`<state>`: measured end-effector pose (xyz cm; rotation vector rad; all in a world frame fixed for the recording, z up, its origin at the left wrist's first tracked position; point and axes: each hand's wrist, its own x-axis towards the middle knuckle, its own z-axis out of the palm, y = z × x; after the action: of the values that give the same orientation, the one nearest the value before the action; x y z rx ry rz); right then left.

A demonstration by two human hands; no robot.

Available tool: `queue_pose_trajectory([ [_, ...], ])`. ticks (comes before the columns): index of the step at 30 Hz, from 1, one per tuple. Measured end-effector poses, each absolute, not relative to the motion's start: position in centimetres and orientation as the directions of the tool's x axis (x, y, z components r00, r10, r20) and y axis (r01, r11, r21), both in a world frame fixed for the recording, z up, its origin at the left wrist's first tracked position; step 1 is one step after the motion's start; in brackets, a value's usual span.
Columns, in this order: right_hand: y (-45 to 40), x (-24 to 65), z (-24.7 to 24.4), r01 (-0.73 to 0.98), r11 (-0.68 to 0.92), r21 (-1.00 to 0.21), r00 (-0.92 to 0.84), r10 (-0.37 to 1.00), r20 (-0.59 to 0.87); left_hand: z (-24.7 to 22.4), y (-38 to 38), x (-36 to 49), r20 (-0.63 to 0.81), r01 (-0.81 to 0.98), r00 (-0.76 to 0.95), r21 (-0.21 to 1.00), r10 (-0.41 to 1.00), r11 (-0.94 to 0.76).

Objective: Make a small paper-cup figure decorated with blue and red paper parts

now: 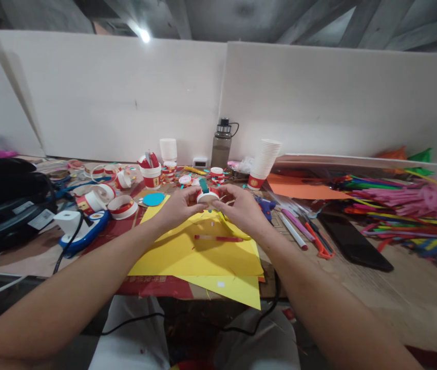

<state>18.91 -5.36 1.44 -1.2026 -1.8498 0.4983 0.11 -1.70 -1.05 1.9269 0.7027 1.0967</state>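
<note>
Head view: we are holding a short white-and-red cup piece (208, 197) above the far part of the yellow paper (164, 259), with a green strip (203, 185) showing on its upper side. Our left hand (177, 209) is gripping one side of the piece and our right hand (243, 208) the other; our thumbs are pressing near its lower rim, while some fingers are hiding behind it. We are probably holding it from both sides to steady something so light without crushing it. A pen (218, 238) is lying across the yellow paper, seemingly for easy reach. Left of the paper, cut cup rings (122, 207) are resting near a blue power strip (93, 231); a blue disc (153, 199) is lying by its far left corner. Beyond the paper, a cup (151, 180) is holding red tools upright, a bottle (221, 149) is standing, and a tall stack of cups (265, 159) is nesting together, likely to save room. Right of the paper, markers (294, 231) are lying close together, a phone (357, 241) is lying flat, and pipe cleaners (414, 205) are forming a heap.
</note>
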Motion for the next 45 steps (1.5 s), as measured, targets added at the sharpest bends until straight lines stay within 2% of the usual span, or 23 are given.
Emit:
queue_pose_trajectory([
  [8,-5.4,18.8,1.3,0.547,0.466,-0.695,-0.159,0.874,0.460,-1.2,-1.9,0.0,0.528,0.263,0.422,0.706,0.737,-0.657],
  [16,-5.4,18.7,1.4,0.550,0.458,-0.698,-0.161,0.878,0.450,-0.6,-2.5,0.1,0.580,0.320,0.408,0.633,0.705,-0.705],
  [37,-5.4,18.6,1.3,0.547,0.442,-0.711,-0.169,0.890,0.424,-0.6,-2.6,0.1,0.628,0.374,0.415,0.541,0.658,-0.753],
  [45,-5.3,18.7,1.2,0.548,0.468,-0.694,-0.167,0.874,0.457,-0.5,-2.8,0.2,0.621,0.352,0.415,0.564,0.665,-0.747],
])
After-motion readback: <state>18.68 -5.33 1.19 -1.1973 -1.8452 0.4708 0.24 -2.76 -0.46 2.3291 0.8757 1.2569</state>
